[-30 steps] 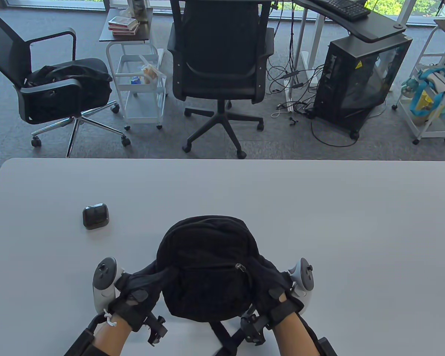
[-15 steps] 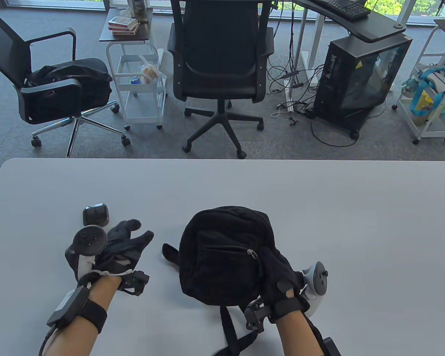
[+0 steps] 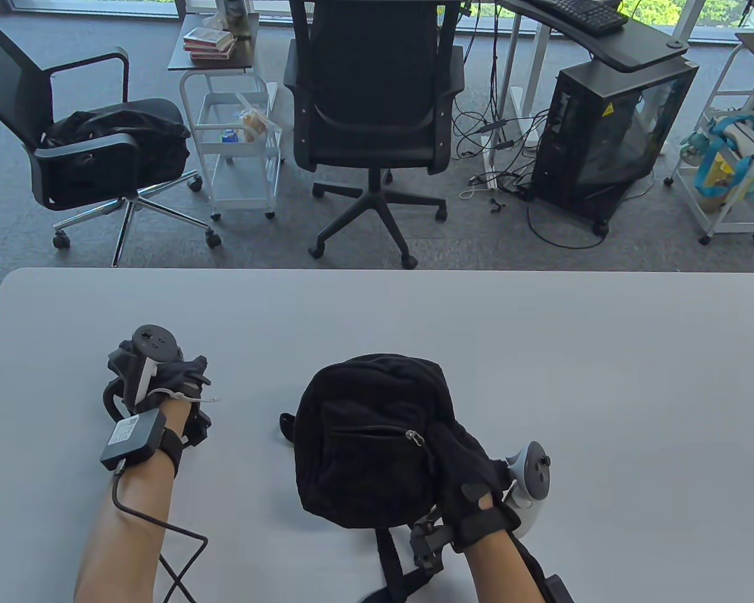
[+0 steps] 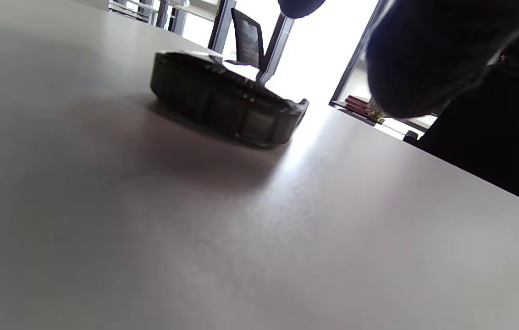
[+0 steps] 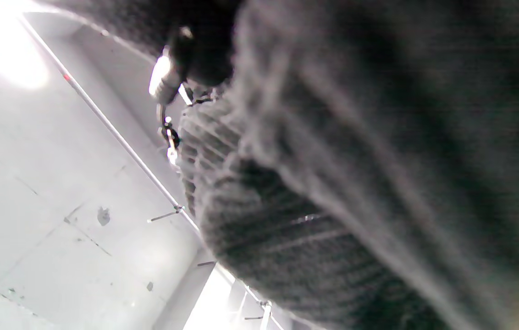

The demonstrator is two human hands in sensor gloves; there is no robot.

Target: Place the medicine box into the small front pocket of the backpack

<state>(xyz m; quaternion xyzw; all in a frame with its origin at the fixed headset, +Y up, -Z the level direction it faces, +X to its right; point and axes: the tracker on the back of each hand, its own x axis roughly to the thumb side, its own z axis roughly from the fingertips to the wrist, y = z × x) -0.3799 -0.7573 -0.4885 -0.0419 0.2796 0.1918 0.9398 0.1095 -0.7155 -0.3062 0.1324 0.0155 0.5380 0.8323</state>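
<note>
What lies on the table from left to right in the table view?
left hand over the spot where the medicine box sits → backpack → right hand, resting on the backpack's right side.

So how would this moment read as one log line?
left hand: over medicine box | right hand: holds backpack | front pocket: zipped

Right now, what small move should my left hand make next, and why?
Probably close the left hand around the medicine box. The box lies flat on the table just under the fingertips, apparently not yet gripped, while the right hand steadies the backpack.
</note>
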